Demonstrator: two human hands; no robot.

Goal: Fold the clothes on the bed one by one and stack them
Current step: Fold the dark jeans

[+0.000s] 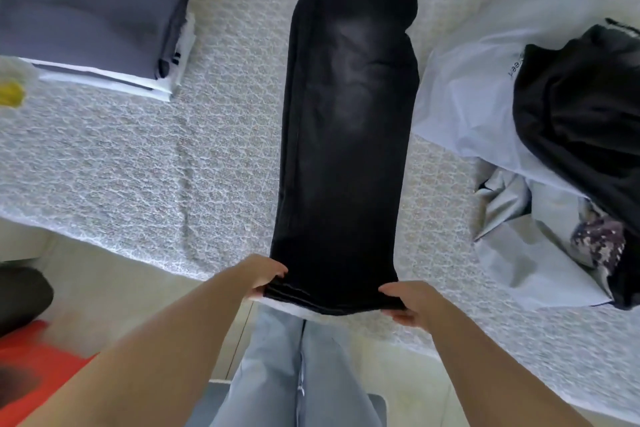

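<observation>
L hand (265, 276) & R hand (407, 302) pinch black jeans (346, 149) hem.

The bed (145, 163), covered in a pale grey spread with a white lace-like pattern, carries a long pair of faded black jeans (346, 135) laid lengthwise down its middle, with the near hem reaching the bed's edge. Well apart to the left lies a neat stack of folded clothes (100, 35), a slate-blue piece on top of white ones. To the right of the jeans sits a loose heap of unfolded garments: a pale lilac-white piece (464, 107) just beside the jeans, a crumpled black garment (581, 121) lying over it, and a grey piece with a purple speckled patch (595, 243) nearer the edge.
</observation>
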